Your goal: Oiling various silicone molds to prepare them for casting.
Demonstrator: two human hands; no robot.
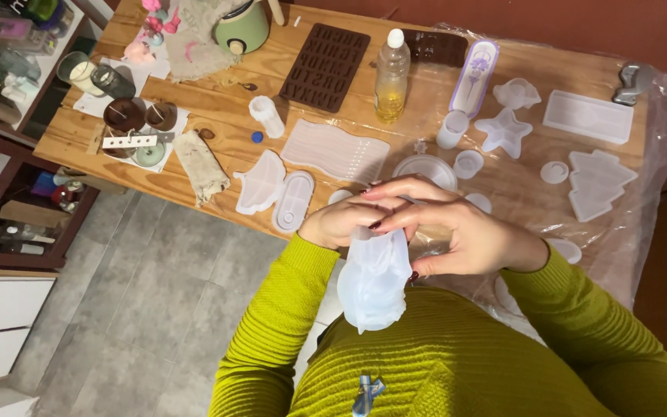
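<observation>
Wooden surface (218,108) carries pale silicone moulds, a brown letter mould (326,66) and an oil bottle (391,76). Near its front edge, left hand (341,222) and right hand (457,228) both grip a soft translucent white mould (374,282), close above the green sweater (457,363)

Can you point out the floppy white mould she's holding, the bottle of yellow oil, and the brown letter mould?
White mould (372,289), head view, on its hanging body below the hands.
Oil bottle (391,77), head view, on its clear middle.
Brown letter mould (324,66), head view, on its centre.
</observation>
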